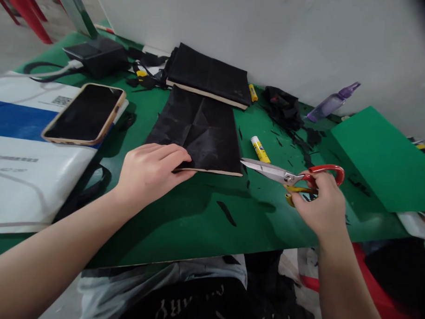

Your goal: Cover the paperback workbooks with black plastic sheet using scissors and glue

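A black fabric piece (208, 131) with a pale front edge lies creased on the green table. My left hand (154, 169) grips its near left corner, thumb underneath and fingers on top. In my right hand (320, 200) is a pair of scissors (273, 171) with red and yellow handles. Their blades point left, and the tips are close to the fabric's front right corner; whether they touch it I cannot tell. A yellow and white glue stick (260, 149) lies just behind the blades. Thin black scraps, one of them a sliver (226, 213), lie around.
Behind the fabric sits a black stack (210, 73) with a pale edge. A phone (86, 113) rests on a white and blue bag (20, 180) at left, near a black box (97, 55) with a cable. Rightward are crumpled black cloth (282, 106), a purple bottle (333, 103) and a green board (387, 156).
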`<action>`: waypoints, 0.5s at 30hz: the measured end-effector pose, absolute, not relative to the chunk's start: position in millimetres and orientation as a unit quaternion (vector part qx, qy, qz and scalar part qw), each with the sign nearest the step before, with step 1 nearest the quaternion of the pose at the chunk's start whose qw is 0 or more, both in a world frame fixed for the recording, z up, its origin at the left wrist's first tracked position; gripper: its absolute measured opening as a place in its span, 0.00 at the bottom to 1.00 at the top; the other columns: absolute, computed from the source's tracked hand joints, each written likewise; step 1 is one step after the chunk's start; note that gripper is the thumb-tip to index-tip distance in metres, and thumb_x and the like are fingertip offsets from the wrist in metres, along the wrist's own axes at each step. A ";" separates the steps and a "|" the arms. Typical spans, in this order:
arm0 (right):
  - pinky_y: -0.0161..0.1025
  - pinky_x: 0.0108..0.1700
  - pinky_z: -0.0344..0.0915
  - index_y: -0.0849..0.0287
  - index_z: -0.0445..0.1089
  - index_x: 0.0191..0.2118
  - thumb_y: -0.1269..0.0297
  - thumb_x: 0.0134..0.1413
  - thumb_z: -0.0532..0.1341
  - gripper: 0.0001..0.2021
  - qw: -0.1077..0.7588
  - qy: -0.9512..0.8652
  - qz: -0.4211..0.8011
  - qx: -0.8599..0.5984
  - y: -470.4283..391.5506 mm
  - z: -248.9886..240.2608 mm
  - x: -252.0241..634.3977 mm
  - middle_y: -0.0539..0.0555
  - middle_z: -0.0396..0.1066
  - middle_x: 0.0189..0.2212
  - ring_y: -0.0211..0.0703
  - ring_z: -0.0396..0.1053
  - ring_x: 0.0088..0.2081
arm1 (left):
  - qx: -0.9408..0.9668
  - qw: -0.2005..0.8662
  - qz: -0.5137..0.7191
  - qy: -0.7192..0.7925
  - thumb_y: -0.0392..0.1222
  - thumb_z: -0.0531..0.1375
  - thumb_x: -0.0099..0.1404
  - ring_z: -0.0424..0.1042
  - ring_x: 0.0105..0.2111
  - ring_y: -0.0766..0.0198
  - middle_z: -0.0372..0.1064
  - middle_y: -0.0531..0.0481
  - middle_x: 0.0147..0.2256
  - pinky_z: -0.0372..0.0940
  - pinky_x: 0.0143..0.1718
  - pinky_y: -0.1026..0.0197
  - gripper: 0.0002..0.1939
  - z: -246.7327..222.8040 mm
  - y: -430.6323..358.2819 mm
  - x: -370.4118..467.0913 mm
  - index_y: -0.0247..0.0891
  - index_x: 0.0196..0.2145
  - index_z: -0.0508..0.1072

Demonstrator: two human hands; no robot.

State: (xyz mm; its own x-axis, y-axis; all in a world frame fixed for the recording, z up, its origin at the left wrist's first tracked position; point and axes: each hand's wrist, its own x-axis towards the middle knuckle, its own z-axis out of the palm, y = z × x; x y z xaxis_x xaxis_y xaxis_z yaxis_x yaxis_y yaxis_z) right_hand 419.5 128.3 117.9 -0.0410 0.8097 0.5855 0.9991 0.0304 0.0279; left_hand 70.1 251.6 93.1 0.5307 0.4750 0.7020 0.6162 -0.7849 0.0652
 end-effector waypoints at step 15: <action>0.44 0.36 0.59 0.55 0.59 0.34 0.54 0.45 0.65 0.16 0.148 -0.703 -0.322 -0.617 126.7 127.6 396.0 0.53 0.64 0.28 0.49 0.64 0.34 | -0.869 0.104 -0.376 -0.305 0.43 0.62 0.62 0.77 0.30 0.59 0.78 0.54 0.33 0.69 0.30 0.58 0.04 92.4 253.0 70.6 0.42 0.34 0.73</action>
State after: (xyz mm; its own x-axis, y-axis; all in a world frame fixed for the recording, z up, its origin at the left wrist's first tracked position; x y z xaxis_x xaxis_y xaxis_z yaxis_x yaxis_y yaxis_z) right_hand 396.0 126.7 127.6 -0.1946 0.7712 0.6061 0.9625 0.0311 0.2694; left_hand 70.6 253.0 92.4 0.5317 0.4524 0.7160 0.6080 -0.7924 0.0491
